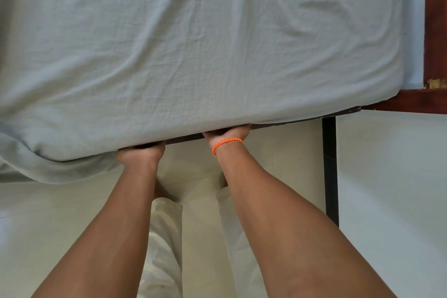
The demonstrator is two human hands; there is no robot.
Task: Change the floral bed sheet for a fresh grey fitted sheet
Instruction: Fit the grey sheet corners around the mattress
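Head view: fingers hidden under grey sheet [193, 43]

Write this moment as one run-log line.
step: tucking near edge | left hand: under grey fitted sheet, fingers hidden | right hand: same | floral sheet: not visible

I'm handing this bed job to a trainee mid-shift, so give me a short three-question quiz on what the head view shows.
1. True or false: the grey fitted sheet already covers the top of the mattress.
2. Which wrist wears the orange bracelet? A) left B) right C) both
3. Fill in: both hands reach under the sheet's near ____.

Key:
1. True; it is wrinkled, and at lower left it hangs loose.
2. B; it sits just below the right hand, while the left hand has a bare wrist.
3. Edge; the fingers are hidden beneath it, above the dark wooden bed frame.
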